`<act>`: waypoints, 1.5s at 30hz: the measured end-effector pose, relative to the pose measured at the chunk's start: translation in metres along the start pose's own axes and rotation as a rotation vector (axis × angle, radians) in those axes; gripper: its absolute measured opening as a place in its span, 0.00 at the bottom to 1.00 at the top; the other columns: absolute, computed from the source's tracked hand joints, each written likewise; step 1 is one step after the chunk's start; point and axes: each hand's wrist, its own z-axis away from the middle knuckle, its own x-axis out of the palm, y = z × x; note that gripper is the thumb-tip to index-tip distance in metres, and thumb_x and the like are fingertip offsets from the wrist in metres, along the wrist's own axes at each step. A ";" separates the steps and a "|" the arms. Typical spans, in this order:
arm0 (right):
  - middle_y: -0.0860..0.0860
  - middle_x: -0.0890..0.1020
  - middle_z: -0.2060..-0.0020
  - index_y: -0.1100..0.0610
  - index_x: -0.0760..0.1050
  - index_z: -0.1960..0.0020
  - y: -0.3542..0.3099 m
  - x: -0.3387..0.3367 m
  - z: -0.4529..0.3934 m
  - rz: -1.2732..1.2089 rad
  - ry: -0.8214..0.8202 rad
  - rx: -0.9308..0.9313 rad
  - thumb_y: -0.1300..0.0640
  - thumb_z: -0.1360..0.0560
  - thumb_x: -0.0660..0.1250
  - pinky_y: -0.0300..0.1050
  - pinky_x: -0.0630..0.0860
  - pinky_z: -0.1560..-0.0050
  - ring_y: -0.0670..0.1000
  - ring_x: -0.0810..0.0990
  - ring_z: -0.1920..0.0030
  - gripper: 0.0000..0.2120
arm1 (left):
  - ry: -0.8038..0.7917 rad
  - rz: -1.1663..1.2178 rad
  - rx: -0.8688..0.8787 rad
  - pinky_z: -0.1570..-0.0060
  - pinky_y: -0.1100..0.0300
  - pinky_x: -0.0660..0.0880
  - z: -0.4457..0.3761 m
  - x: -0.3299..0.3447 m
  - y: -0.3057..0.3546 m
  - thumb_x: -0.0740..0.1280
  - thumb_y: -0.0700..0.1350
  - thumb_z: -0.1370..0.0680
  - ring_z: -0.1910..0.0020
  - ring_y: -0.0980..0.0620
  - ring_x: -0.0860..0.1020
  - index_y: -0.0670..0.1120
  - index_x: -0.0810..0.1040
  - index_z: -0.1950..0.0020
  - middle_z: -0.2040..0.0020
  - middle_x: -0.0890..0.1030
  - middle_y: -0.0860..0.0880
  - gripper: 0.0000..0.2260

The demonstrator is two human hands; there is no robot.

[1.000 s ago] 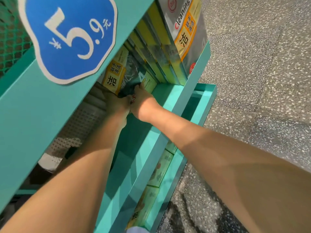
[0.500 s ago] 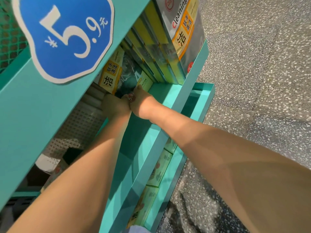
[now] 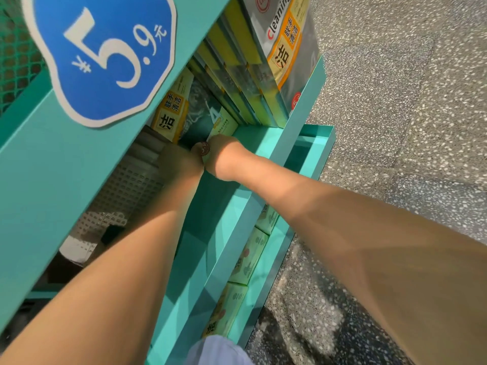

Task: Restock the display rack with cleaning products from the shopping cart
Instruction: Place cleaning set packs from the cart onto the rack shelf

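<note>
Both hands reach deep into the teal shelf [image 3: 266, 143]. The right hand [image 3: 224, 156] and the left hand [image 3: 179, 164] touch side by side, but their fingers are hidden, so I cannot tell the grip. The dark green pack [image 3: 203, 114] stands right at their 12 o'clock, its long side running up toward 1 o'clock, nearer the right hand.

Retail shop. Teal display rack [image 3: 303, 122] carries a blue ¥5.9 price sign [image 3: 105, 56]. Boxed cleaning products [image 3: 284, 48] stand in rows; terrazzo floor [image 3: 408, 101].
</note>
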 end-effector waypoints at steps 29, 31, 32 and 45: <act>0.60 0.75 0.60 0.61 0.72 0.55 -0.280 -0.502 0.549 0.114 0.545 1.101 0.69 0.27 0.58 0.48 0.66 0.62 0.62 0.77 0.51 0.06 | -0.634 -0.002 1.315 0.59 0.52 0.68 0.376 -0.537 0.381 0.59 0.38 0.22 0.51 0.37 0.77 0.38 0.76 0.53 0.54 0.79 0.36 0.07; 0.60 0.78 0.57 0.60 0.70 0.58 -0.307 -0.515 0.585 0.120 0.622 1.175 0.69 0.27 0.59 0.46 0.65 0.63 0.61 0.76 0.55 0.05 | -0.629 0.059 1.390 0.62 0.55 0.63 0.402 -0.575 0.390 0.59 0.39 0.22 0.53 0.37 0.76 0.38 0.76 0.54 0.55 0.79 0.36 0.07; 0.61 0.79 0.55 0.60 0.70 0.58 -0.318 -0.519 0.604 0.122 0.671 1.215 0.68 0.27 0.60 0.46 0.67 0.63 0.61 0.77 0.54 0.04 | -0.627 0.091 1.433 0.62 0.55 0.61 0.415 -0.591 0.394 0.59 0.39 0.22 0.53 0.37 0.76 0.38 0.75 0.55 0.55 0.79 0.36 0.08; 0.53 0.80 0.66 0.57 0.78 0.62 -0.410 -0.500 0.829 -0.064 1.405 1.575 0.62 0.27 0.67 0.45 0.64 0.63 0.54 0.76 0.62 0.05 | -1.102 0.180 1.698 0.56 0.57 0.68 0.614 -0.704 0.426 0.62 0.42 0.23 0.53 0.42 0.77 0.46 0.68 0.66 0.56 0.81 0.41 0.12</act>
